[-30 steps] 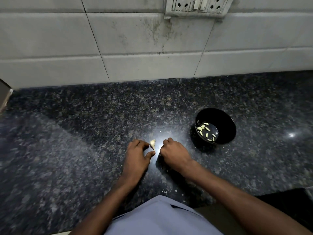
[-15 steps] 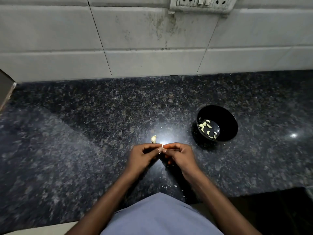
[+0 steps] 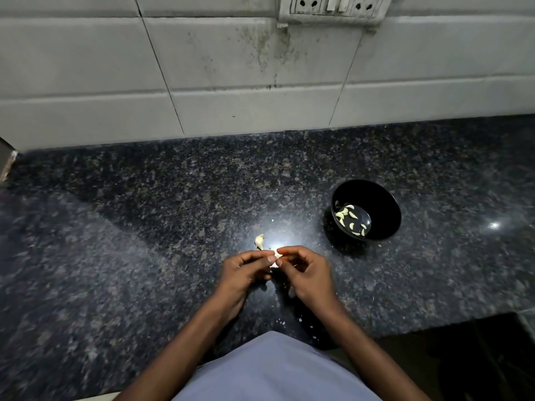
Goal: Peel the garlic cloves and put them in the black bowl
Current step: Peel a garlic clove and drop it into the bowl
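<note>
Both hands meet over the front middle of the bench (image 3: 144, 241): the left hand (image 3: 244, 272) and the right hand (image 3: 309, 274) pinch one garlic clove (image 3: 276, 257) between their fingertips, fingers curled round it. Only a small pale, whitish part of that clove shows between the thumbs; whether its skin is off I cannot tell. A second garlic piece (image 3: 259, 241), cream-yellow and slightly curved, lies on the bench just behind the left hand, at the edge of a bright glare spot. The black bowl (image 3: 385, 204) stands to the right of the hands, further back, holding several peeled cloves (image 3: 346, 214), pale yellow and crescent-shaped. Small white flecks of skin (image 3: 280, 322) lie near the front edge.
</note>
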